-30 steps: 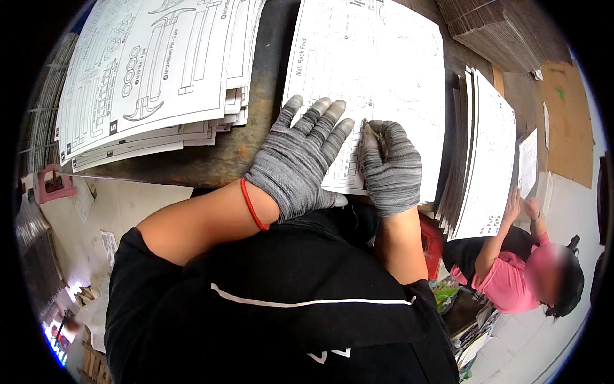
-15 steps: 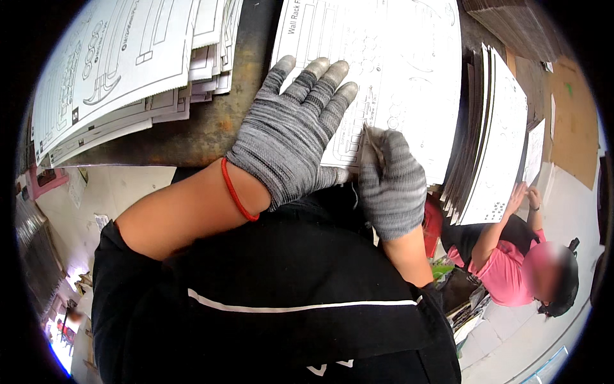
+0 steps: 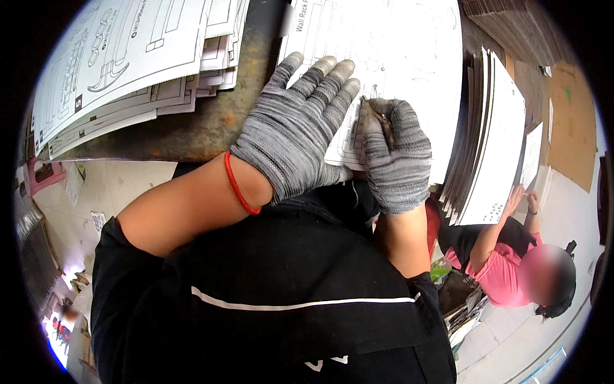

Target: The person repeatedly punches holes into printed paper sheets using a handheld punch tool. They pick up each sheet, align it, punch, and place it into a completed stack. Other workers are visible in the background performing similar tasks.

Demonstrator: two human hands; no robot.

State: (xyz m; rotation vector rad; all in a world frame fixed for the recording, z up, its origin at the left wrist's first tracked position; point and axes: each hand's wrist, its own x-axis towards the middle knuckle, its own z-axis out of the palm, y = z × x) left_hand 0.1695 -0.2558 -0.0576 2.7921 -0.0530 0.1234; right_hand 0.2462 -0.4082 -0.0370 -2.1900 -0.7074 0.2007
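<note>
A white cardboard sheet (image 3: 409, 57) printed with black line drawings lies in front of me on the dark worktable. My left hand (image 3: 297, 125), in a grey striped knit glove with pale fingertips, rests flat on its left part, fingers spread. Just right of it, my right hand (image 3: 400, 160), gloved alike, is closed around a small pointed metal tool (image 3: 385, 121). The tool's tip is at the sheet's printed drawings, near my left fingertips. Most of the tool is hidden by my fingers, so its exact kind does not show.
A stack of printed cardboard sheets (image 3: 141, 70) stands at the left on the worktable (image 3: 211, 131). More printed sheets (image 3: 495, 141) stand at the right. Brown cardboard (image 3: 515, 25) is piled at the far right. Beyond the right-hand stack is a person in pink (image 3: 502, 275).
My right hand has moved a little away from me along the sheet with the metal tool. My left hand stays spread on the sheet, almost in place.
</note>
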